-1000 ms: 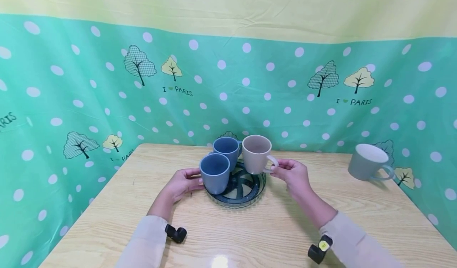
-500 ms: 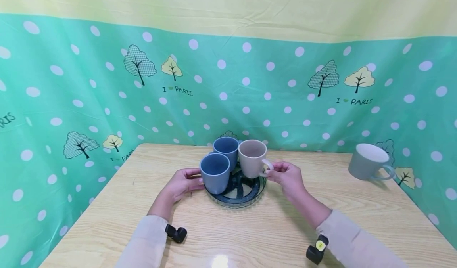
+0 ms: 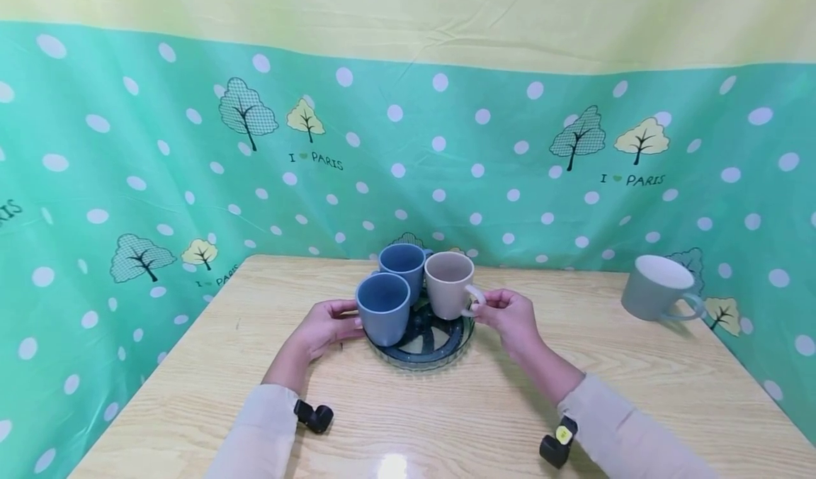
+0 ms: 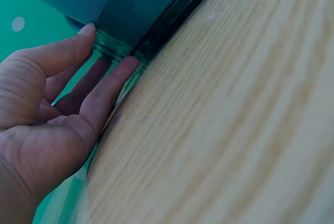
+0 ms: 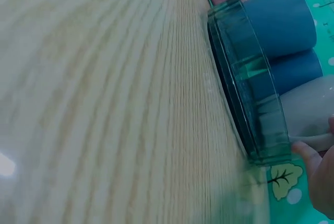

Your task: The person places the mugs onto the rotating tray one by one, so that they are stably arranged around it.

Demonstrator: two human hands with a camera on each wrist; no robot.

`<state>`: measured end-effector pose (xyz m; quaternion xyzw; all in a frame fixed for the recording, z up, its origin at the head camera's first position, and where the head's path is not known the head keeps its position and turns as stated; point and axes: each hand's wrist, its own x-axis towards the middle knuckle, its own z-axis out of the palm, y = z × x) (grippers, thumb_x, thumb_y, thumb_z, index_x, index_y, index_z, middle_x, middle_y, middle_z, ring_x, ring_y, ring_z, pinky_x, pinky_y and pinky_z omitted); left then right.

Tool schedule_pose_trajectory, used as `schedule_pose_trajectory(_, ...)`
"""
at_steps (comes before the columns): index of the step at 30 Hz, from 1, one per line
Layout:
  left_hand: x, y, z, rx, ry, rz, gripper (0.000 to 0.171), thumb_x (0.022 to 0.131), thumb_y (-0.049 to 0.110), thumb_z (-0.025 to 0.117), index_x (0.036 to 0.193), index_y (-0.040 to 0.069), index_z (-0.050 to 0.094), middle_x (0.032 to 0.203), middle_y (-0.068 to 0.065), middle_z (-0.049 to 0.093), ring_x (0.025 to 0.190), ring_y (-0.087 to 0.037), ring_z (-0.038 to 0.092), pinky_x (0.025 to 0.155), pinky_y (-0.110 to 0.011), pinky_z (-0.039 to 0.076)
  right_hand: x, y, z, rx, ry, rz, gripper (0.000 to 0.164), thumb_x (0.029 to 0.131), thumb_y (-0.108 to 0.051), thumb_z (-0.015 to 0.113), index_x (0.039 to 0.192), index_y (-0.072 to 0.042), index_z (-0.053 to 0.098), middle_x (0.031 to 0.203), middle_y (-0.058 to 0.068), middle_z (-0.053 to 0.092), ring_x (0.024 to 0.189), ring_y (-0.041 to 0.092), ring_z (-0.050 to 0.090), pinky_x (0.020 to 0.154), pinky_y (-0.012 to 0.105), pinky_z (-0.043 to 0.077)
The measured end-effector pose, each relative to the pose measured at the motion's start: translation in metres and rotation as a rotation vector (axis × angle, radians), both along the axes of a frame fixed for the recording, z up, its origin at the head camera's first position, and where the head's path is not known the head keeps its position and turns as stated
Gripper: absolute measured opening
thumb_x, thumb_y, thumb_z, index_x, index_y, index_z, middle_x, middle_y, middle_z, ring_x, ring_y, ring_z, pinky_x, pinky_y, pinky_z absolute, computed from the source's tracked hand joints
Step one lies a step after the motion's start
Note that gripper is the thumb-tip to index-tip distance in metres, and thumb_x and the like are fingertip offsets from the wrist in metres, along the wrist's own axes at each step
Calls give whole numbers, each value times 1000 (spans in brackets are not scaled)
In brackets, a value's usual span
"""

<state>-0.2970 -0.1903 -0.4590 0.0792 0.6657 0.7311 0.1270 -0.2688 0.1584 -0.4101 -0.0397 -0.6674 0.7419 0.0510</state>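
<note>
A round see-through tray [image 3: 421,364] with dark bands on its floor stands mid-table. Two blue mugs [image 3: 384,317] [image 3: 404,258] are in its left and back parts. The pinkish-beige mug [image 3: 448,291] is upright over the tray's right part, close beside the back blue mug. With thumb and fingers, my right hand [image 3: 513,322] pinches its handle. My left hand [image 3: 321,330] holds the tray's left side, fingertips at the rim and wall in the left wrist view, just beside the front blue mug.
A grey-green mug [image 3: 656,289] with a pale inside stands at the table's right edge, its handle to the right. Behind the wooden table [image 3: 408,422] hangs a green and yellow printed curtain [image 3: 357,96].
My right hand has brought the beige mug down and a little left, closer to the blue mugs. My left hand and the tray have stayed in place.
</note>
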Motion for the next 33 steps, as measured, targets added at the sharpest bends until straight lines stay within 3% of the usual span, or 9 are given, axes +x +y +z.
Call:
schedule_pose_trajectory(12, 1, -1, 0, -19, -4, 4, 53, 84, -7, 70, 133, -9, 51, 131, -22, 57, 106, -26, 65, 92, -43, 55, -11, 6, 2, 283, -5, -30, 23, 79, 6, 75, 100, 9, 66, 89, 14, 69, 78, 14, 65, 72, 21, 59)
schedule_pose_trajectory(27, 1, 1, 2, 1, -14, -27, 63, 82, -10, 70, 139, -8, 43, 135, -24, 53, 110, -26, 63, 92, -45, 55, -23, 7, 3, 345, 27, -32, 23, 79, 5, 76, 101, 7, 67, 94, 17, 70, 82, 15, 66, 74, 21, 59)
schedule_pose_trajectory(33, 0, -2, 9, -33, -33, -9, 58, 83, -7, 72, 136, -7, 49, 131, -22, 57, 108, -27, 64, 92, -43, 55, -23, 10, 1, 362, 61, 18, 32, 82, 2, 75, 113, 6, 66, 109, 22, 68, 99, 26, 66, 80, 21, 58)
